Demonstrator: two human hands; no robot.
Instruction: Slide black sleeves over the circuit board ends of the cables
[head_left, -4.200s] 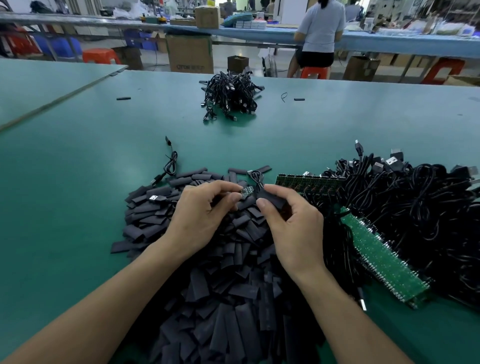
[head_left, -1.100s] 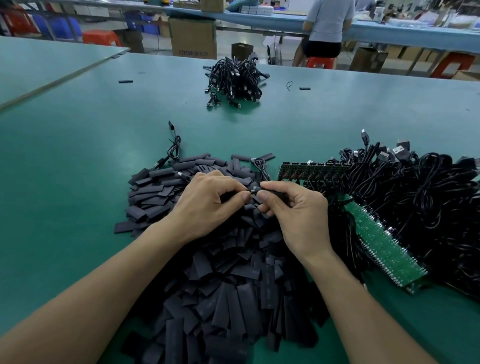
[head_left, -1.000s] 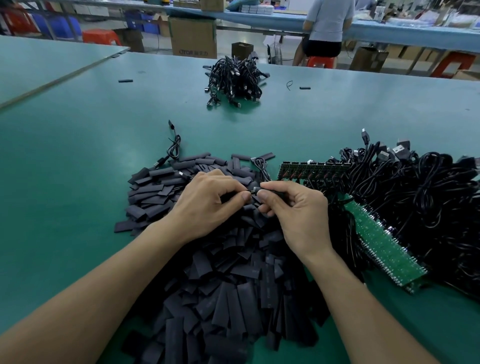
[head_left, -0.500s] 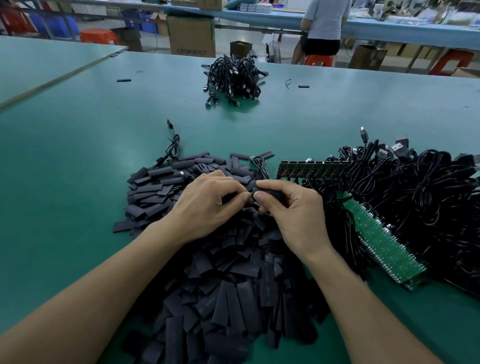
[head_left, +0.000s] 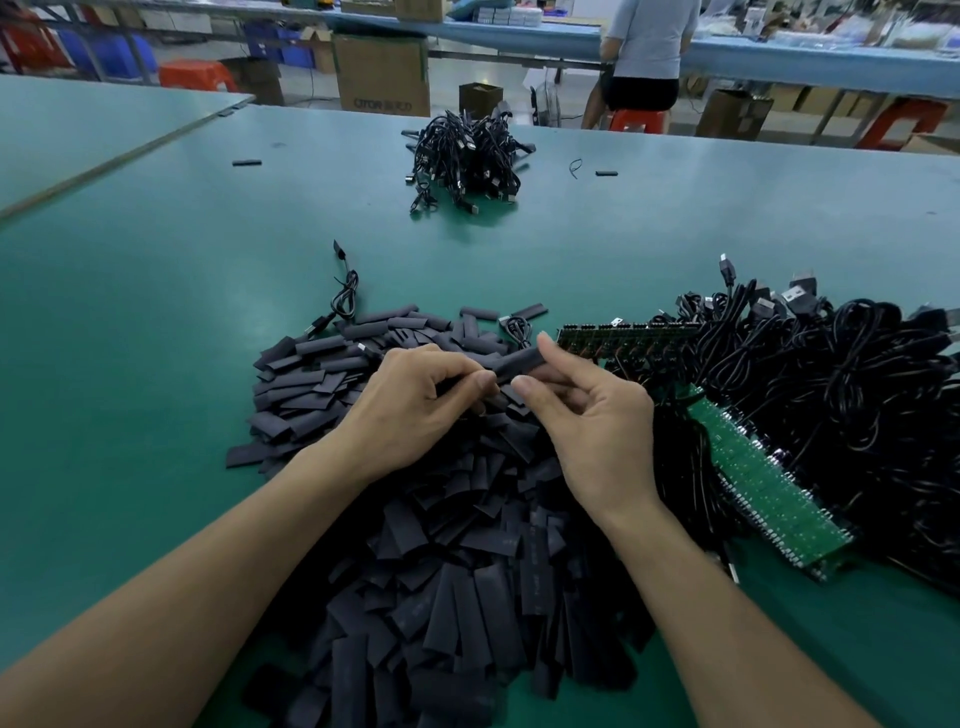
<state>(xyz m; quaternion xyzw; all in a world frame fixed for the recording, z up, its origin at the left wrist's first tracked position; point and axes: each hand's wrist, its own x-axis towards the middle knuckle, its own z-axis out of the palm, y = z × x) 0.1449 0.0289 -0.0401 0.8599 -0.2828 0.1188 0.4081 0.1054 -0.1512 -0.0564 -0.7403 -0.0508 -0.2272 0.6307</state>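
Note:
Both hands meet over a large heap of loose black sleeves (head_left: 447, 545) on the green table (head_left: 130, 338). My right hand (head_left: 587, 415) pinches one black sleeve (head_left: 519, 359) between thumb and fingers, lifted slightly above the heap. My left hand (head_left: 415, 402) pinches the other end, where the cable's end enters the sleeve; the circuit board end is hidden inside or behind the fingers. To the right lies a big tangle of black cables (head_left: 831, 395) with green circuit board strips (head_left: 769, 478) attached.
A smaller bundle of black cables (head_left: 465, 158) sits at the far middle of the table. One single cable (head_left: 343, 296) lies left of the sleeve heap. Stray sleeves (head_left: 246, 162) lie farther off. A person sits at another bench behind, with cardboard boxes (head_left: 382, 73) on the floor.
My hands have lifted a little and the sleeve in my right hand now shows longer and clearer between the fingertips. The view has shifted only slightly.

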